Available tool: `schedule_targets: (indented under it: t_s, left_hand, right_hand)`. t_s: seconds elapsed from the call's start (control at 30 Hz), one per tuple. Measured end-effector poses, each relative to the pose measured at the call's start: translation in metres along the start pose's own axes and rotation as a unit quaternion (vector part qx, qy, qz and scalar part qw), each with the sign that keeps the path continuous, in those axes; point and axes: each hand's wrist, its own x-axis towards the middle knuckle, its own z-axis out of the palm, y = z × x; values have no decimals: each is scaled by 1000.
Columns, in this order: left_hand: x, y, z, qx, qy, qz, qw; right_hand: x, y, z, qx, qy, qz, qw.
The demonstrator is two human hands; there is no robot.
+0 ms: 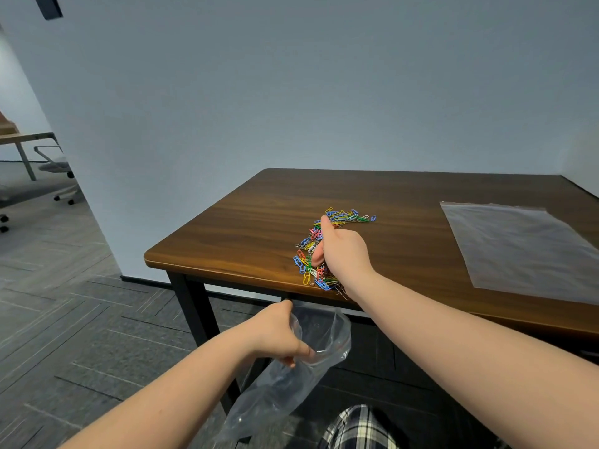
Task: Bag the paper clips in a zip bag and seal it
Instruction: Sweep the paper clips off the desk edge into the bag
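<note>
A heap of coloured paper clips [340, 217] lies on the brown wooden table [259, 228], stretching from mid-table to its front edge. My right hand [345, 254] rests on the heap with fingers curled around the clips, its palm side against them near the edge. Below the table's front edge my left hand [275, 332] grips the rim of a clear zip bag [324, 338]. The bag's mouth is held open just under the edge, and the rest of the bag hangs down toward the floor.
A second clear zip bag [525, 247] lies flat on the table at the right. A grey wall stands behind the table. Black table legs [194, 312] and grey carpet are below; an office chair [58, 170] stands far left.
</note>
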Motion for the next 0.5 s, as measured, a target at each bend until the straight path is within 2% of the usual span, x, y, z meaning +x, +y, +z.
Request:
schedule_targets:
  t_s: [0.5]
  left_hand:
    - [-4, -1, -5, 20, 3, 5, 1000]
  right_hand:
    - [-16, -12, 2, -24, 1, -9, 1000]
